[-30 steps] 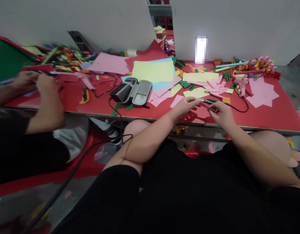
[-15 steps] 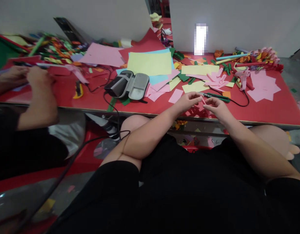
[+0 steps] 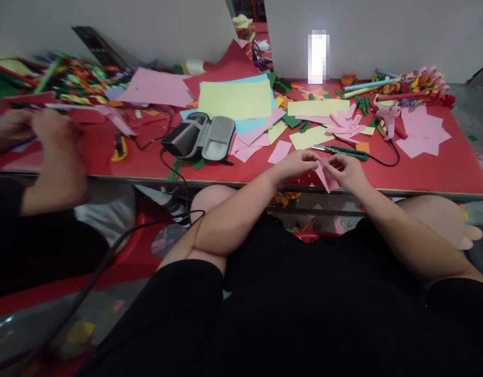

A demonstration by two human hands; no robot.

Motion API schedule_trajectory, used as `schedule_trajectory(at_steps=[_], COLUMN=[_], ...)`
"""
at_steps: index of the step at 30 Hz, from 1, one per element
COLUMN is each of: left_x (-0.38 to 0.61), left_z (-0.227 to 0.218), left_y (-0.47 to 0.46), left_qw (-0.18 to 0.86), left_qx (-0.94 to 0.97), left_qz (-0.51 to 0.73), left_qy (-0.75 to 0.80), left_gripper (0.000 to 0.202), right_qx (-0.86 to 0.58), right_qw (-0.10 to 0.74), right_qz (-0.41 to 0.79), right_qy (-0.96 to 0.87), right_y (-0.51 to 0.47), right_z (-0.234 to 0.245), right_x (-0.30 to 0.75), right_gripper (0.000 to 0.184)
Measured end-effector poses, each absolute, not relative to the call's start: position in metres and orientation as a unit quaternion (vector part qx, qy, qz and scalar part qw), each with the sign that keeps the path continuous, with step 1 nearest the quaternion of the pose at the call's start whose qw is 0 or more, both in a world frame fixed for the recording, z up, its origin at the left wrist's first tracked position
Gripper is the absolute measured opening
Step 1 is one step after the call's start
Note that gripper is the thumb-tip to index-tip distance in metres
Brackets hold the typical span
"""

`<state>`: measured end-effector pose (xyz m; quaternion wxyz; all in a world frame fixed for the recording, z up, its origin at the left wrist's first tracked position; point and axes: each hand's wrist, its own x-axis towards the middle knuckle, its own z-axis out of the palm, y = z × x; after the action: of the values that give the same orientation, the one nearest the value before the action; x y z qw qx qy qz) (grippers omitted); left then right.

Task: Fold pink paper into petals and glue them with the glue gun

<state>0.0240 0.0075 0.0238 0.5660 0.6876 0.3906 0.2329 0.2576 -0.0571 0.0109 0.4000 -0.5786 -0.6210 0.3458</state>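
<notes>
A long, smooth red bench (image 3: pixel 425 173) is partly covered by a flat, pale-yellow paper rectangle (image 3: pixel 235 99). At the front edge, by the left hand (image 3: pixel 295 163) and right hand (image 3: pixel 349 170), fingertips closed, is pinched a creased pink paper piece (image 3: pixel 326 178); beyond, a small orange paper square (image 3: pixel 362 146) is seen.

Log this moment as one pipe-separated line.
left hand: pinching pink paper | right hand: pinching same paper | paper: creased | just beyond: green tool on red table | right side: pink glue gun

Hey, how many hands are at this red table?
4: your left hand and right hand, both holding pink paper, and, at the far left, a co-worker's nearer hand and farther hand, blurred.
</notes>
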Motion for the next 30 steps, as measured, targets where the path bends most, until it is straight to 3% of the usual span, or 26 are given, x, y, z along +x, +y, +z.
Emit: schedule_trajectory(at_steps=[4, 10, 14, 20, 24, 30], left_x=[0.018, 0.025, 0.02, -0.001, -0.009, -0.009], left_z=[0.02, 0.004, -0.002, -0.014, -0.021, -0.018], left_y=[0.009, 0.003, -0.011, -0.026, -0.027, -0.023], left_qw=[0.524, 0.314, 0.248, 0.182, 0.119, 0.116], left_qx=[0.747, 0.825, 0.877, 0.949, 0.962, 0.961], left_qz=[0.152, 0.197, 0.216, 0.129, 0.122, 0.128], left_qy=[0.379, 0.426, 0.351, 0.225, 0.215, 0.215], left_gripper=[0.028, 0.034, 0.019, 0.036, 0.049, 0.046], right_qx=[-0.597, -0.652, -0.658, -0.64, -0.594, -0.545], right_qw=[0.359, 0.236, 0.232, 0.254, 0.243, 0.197], right_qz=[0.351, 0.252, 0.255, 0.274, 0.19, 0.088], right_qy=[-0.626, -0.675, -0.67, -0.671, -0.743, -0.81], right_y=[-0.052, -0.045, -0.045, -0.054, -0.064, -0.066], right_z=[0.006, 0.004, 0.008, 0.004, -0.002, -0.008], right_x=[0.258, 0.262, 0.262, 0.265, 0.269, 0.278], right_gripper=[0.035, 0.011, 0.011, 0.007, 0.007, 0.024])
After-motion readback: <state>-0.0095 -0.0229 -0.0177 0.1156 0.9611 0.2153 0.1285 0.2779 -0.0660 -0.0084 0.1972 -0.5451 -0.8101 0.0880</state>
